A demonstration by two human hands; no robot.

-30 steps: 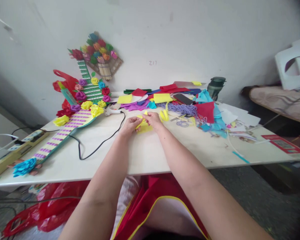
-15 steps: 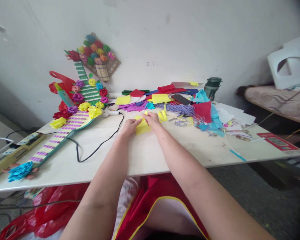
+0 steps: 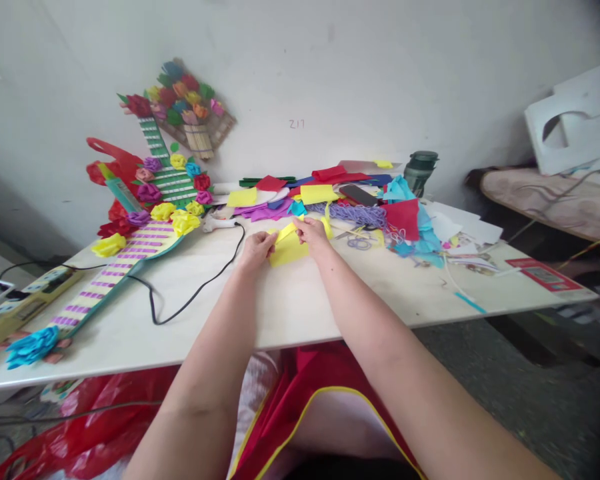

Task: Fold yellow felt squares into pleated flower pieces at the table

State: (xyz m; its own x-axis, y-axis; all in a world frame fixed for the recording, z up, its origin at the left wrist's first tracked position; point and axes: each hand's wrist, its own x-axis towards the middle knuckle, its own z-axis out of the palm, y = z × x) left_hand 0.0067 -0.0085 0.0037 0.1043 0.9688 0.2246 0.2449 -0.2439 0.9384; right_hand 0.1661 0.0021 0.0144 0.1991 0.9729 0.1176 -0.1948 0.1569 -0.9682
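Between my hands stretches a narrow yellow paper strip (image 3: 287, 231), apparently crepe paper. My left hand (image 3: 258, 250) is closed, pinching the strip's left end. The other end is pinched by my right hand (image 3: 313, 233), whose fingers are bent inward. Beneath the strip a wider yellow sheet (image 3: 289, 253) lies on the white table (image 3: 300, 307); whether the two are joined I cannot tell. Just beyond my right hand there is a curled yellow paper piece (image 3: 328, 227), partly hidden by it.
Stacked coloured paper (image 3: 270, 200), purple string (image 3: 355, 215) and a dark phone (image 3: 359, 195) lie at the back. A green bottle (image 3: 420, 175) stands behind. Leftward are a flower-covered paper guitar-like shape (image 3: 115, 273), a glue gun (image 3: 219, 224) with black cord, and a power strip (image 3: 25, 310).
My hands have drawn slightly apart, and the yellow strip now shows stretched between them. The whole view has shifted a little.
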